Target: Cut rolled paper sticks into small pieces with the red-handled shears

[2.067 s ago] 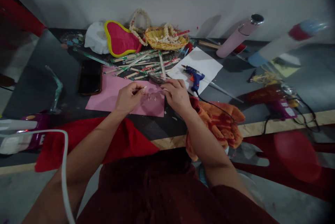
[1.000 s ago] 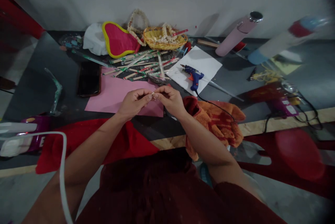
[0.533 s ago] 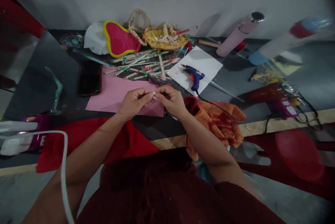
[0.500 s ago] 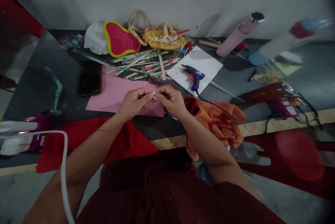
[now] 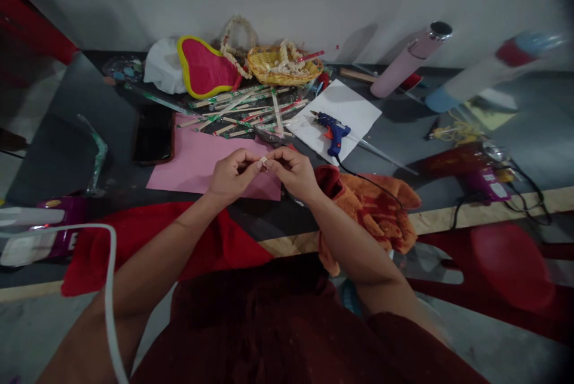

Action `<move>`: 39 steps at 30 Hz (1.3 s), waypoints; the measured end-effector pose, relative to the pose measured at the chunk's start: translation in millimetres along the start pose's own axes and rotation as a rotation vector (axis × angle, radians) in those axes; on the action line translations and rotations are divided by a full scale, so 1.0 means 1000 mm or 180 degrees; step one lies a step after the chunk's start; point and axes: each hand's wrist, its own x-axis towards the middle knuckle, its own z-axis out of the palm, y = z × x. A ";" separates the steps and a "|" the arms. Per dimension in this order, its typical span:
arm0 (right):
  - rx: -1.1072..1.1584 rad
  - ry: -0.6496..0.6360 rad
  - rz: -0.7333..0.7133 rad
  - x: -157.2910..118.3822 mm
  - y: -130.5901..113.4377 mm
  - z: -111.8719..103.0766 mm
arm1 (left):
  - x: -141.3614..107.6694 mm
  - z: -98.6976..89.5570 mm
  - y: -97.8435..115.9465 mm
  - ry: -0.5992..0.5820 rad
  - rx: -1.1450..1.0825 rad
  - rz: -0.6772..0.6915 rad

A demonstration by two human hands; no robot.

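Between the fingertips of both hands is a small pale piece (image 5: 263, 161), too small to name. My left hand (image 5: 231, 176) pinches it from one side, and my right hand (image 5: 294, 172) from the other, with the thumbs nearly meeting. Below them lies a pink sheet of paper (image 5: 192, 160). Just beyond the fingers rest dark-handled pliers or cutters (image 5: 268, 136), partly hidden. Wrapped chopsticks (image 5: 244, 110) are spread in a loose pile farther back. To the right, a blue glue gun (image 5: 332, 133) lies on a white sheet (image 5: 359, 107).
At the back stand a yellow basket (image 5: 284, 76) with pale strung pieces, a pink-and-yellow shaped item (image 5: 208, 67) and a pink flask (image 5: 410, 61). A phone (image 5: 153, 134) lies left. An orange cloth (image 5: 372, 207) and a red cloth (image 5: 156, 240) hang over the front edge.
Both hands stay almost in place, with only slight shifts of the fingers around the small pale piece. Everything else on the table is unchanged.
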 end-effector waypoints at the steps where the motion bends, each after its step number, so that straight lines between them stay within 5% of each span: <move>1: -0.0004 -0.0003 0.0001 0.000 0.000 0.000 | 0.000 0.000 0.000 0.0014 0.0023 -0.0005; 17: 0.0043 -0.0015 -0.0129 0.001 -0.002 0.000 | -0.001 0.002 -0.001 0.0133 0.0138 -0.0023; 26: -0.1797 -0.0202 -0.0489 0.003 0.010 -0.006 | 0.006 -0.005 -0.006 0.0284 0.0038 -0.0194; 30: -0.2060 -0.0340 -0.0520 0.005 0.010 -0.008 | 0.008 -0.007 -0.007 0.0345 0.0092 -0.0164; 33: -0.2199 -0.0076 -0.0608 0.008 0.009 -0.017 | 0.009 -0.008 -0.007 0.0390 0.0144 -0.0181; 39: -0.2909 0.0064 -0.0199 0.011 0.016 -0.035 | 0.010 -0.010 -0.008 0.0420 0.0144 -0.0232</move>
